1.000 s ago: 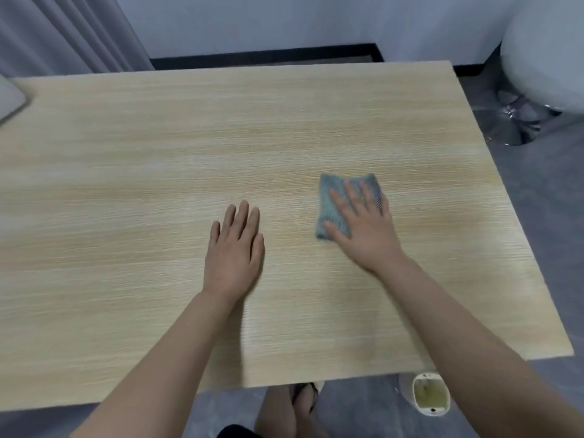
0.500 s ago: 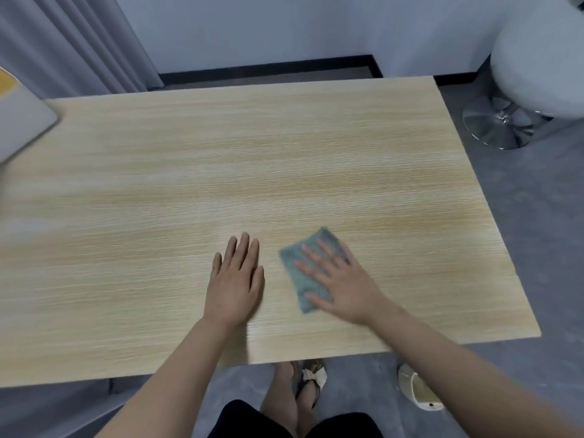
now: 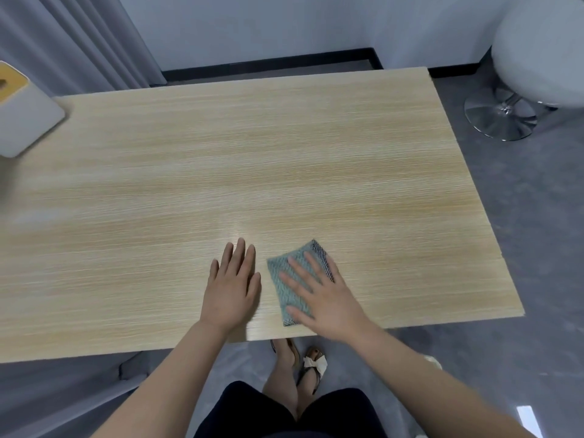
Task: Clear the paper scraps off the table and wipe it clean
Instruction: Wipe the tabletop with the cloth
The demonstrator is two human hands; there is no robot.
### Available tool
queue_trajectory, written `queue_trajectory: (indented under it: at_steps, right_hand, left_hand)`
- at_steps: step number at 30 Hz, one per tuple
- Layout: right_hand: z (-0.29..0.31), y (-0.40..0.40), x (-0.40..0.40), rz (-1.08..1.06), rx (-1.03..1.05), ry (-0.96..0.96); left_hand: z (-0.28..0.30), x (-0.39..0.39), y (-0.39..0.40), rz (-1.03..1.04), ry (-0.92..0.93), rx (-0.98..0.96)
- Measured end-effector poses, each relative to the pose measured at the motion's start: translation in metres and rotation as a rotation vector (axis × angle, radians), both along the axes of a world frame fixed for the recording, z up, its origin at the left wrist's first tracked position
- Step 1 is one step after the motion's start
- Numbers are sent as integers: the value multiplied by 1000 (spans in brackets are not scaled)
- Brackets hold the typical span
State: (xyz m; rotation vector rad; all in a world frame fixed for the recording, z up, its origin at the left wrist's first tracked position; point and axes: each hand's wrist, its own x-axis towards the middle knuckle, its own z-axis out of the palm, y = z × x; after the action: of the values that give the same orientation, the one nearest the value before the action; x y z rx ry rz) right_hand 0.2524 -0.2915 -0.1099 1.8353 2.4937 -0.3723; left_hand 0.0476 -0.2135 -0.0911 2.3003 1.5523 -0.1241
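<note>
A folded grey-green cloth [image 3: 292,284] lies flat on the light wooden table [image 3: 252,172] close to its near edge. My right hand [image 3: 325,295] presses down on the cloth with straight, spread fingers. Just to its left, my left hand [image 3: 232,289] rests flat on the bare tabletop, palm down, fingers together. No paper scraps show on the table.
A white box with a wooden lid [image 3: 22,112] stands at the table's far left corner. A white stool on a chrome base [image 3: 518,90] is on the floor at the right. Grey curtains hang at the back left. My legs and sandalled feet are below the near edge.
My right hand has dragged the cloth from the table's right middle toward the near edge, next to my left hand. My left hand has stayed flat in place.
</note>
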Motion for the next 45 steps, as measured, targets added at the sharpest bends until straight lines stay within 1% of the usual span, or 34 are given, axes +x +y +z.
queue_trajectory:
  at_steps: [1, 2, 4, 6, 7, 9, 11, 15, 17, 19, 21, 24, 26, 28, 30, 32, 34, 36, 38, 42, 45]
  right_hand:
    - [0, 5, 9, 12, 11, 0]
    - [1, 12, 20, -24, 12, 6]
    - [4, 30, 43, -213, -1, -1]
    - [7, 43, 61, -434, -59, -25]
    - [9, 47, 66, -511, -78, -29]
    - [12, 47, 64, -568, -102, -21]
    - [11, 37, 47, -522, -92, -12]
    - [8, -11, -6, -214, -16, 20]
    - [5, -24, -8, -63, -43, 15]
    - [1, -18, 16, -3, -24, -1]
    - [1, -6, 48, -85, -34, -20]
    - [7, 1, 86, -338, -83, -47]
    - [11, -1, 82, -479, -126, -72]
    - [11, -5, 51, -565, -111, -60]
    - [8, -12, 7, -515, -30, -21]
    - [7, -22, -29, -328, -9, 31]
    - [5, -28, -36, -135, -19, 5]
    - [3, -29, -19, -52, 18, -14]
    - [1, -29, 5, -92, 50, -32]
    - [2, -40, 40, -402, 20, -38]
    - [2, -44, 25, -593, -19, -41]
  left_hand:
    - [0, -1, -1, -1, 1, -3]
    - [1, -1, -2, -2, 4, -8]
    - [2, -1, -3, 1, 9, -14]
    - [2, 0, -5, 10, 4, -18]
    - [2, 0, -6, 13, 0, -21]
    - [3, 0, -8, 12, 7, -25]
    - [2, -1, -11, 13, 10, -23]
    - [4, -3, -12, 2, 3, -23]
    - [5, -3, -12, -3, 17, -43]
    - [7, -3, -10, -7, 42, -64]
    - [9, -2, -10, -7, 58, -81]
    - [10, -1, -14, -2, 59, -94]
    - [10, -2, -18, 6, 50, -101]
    - [10, -4, -20, 4, 59, -101]
    - [10, -4, -23, 9, 57, -99]
    - [11, -4, -27, 14, 34, -96]
    - [11, -6, -31, 12, 26, -91]
    - [10, -8, -33, 8, 22, -92]
    - [11, -10, -35, 4, 9, -97]
    - [13, -17, -40, -24, 4, -105]
    - [14, -27, -43, -54, -24, -126]
